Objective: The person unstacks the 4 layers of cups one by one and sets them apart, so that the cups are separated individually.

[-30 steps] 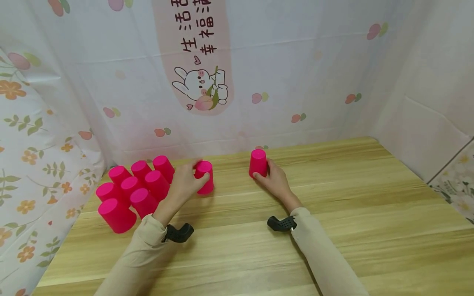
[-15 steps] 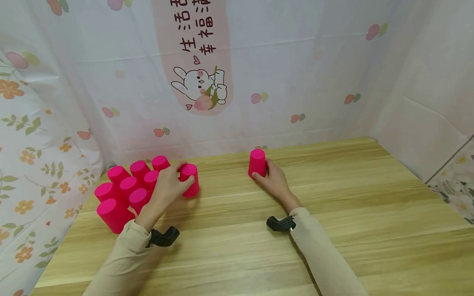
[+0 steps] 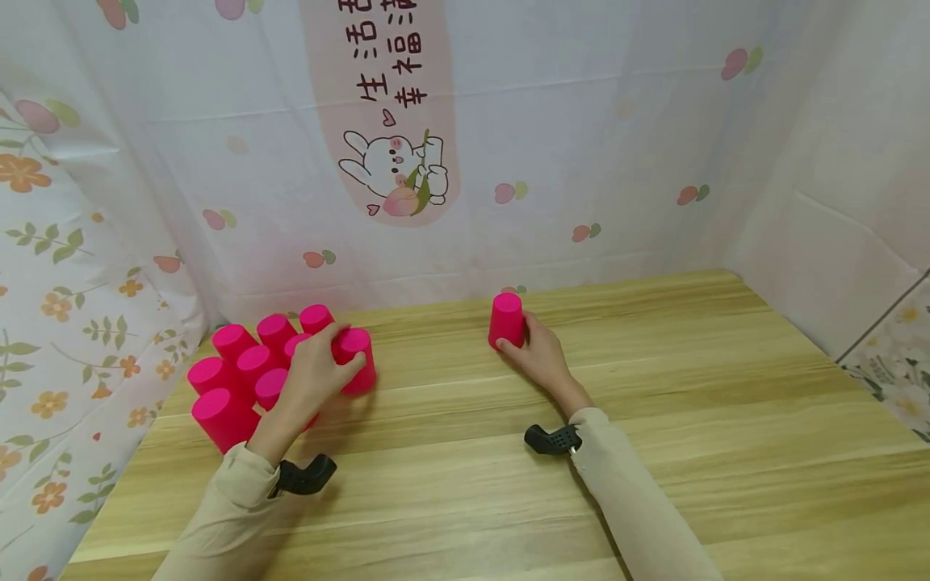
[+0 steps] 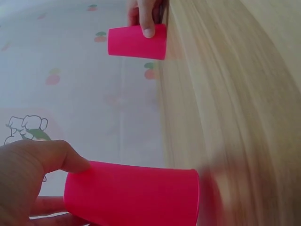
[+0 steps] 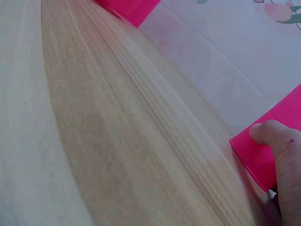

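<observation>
With thumb and fingers curled round it, my left hand (image 3: pixel 314 373) grips an upside-down pink cup (image 3: pixel 358 361) at the right side of a group of pink cups. The left wrist view shows that cup (image 4: pixel 134 193) from close by, thumb on its side. Farther right, near the back of the table, my right hand (image 3: pixel 541 352) holds another upside-down pink cup (image 3: pixel 506 319). In the right wrist view the thumb presses on this cup (image 5: pixel 263 150) near its rim. Several more upside-down pink cups (image 3: pixel 221 420) stand close together at the left, some partly hidden behind my left hand.
The wooden table (image 3: pixel 465 484) has a white patterned cloth (image 3: pixel 617 145) hanging along its back edge. A flowered cloth (image 3: pixel 65 323) hangs at the left. Each wrist wears a black mount (image 3: pixel 308 474).
My left hand has moved left with its cup, bringing it up to the group of cups. The right hand and its cup have stayed in place.
</observation>
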Available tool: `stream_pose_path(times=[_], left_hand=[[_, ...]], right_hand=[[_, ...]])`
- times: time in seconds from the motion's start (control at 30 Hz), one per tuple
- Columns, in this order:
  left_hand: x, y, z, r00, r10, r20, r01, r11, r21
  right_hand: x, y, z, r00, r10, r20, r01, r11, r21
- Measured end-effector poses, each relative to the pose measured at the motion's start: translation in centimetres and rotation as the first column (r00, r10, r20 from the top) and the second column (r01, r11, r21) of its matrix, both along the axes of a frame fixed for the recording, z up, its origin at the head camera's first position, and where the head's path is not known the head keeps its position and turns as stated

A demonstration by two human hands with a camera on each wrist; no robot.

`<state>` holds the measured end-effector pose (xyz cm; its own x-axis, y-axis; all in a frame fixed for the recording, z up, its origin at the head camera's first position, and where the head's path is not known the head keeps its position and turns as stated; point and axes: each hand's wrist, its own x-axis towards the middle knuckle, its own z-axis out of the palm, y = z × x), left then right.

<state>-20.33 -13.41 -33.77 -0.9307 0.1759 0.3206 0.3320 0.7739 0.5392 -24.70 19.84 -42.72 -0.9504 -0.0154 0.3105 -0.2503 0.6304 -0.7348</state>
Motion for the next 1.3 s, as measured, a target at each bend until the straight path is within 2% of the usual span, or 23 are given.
stream_pose_path(times=[0.27,0.6,0.9,1.3], left_hand=[[0.5,-0.3,-0.3,1.0,-0.001,0.015,0.001,1.0,-0.026],[1.2,-0.5,-0.1,0.998,0.048,0.04,-0.046,0.998,-0.05],[1.9,-0.4,0.0,0.997,0.07,-0.019,-0.072,0.994,-0.082],[2.2,-0.4,0.2,0.996,0.089,-0.007,-0.089,0.989,-0.116]], right_hand=[[0.0,0.0,0.0,1.0,0.001,0.001,-0.001,1.0,0.01],[0.1,-0.1,0.1,1.0,0.01,-0.02,-0.01,1.0,0.004],[0.1,-0.1,0.0,1.0,0.003,-0.017,-0.003,1.0,0.004],[0.0,-0.1,0.1,1.0,0.001,-0.012,0.0,1.0,0.012]])
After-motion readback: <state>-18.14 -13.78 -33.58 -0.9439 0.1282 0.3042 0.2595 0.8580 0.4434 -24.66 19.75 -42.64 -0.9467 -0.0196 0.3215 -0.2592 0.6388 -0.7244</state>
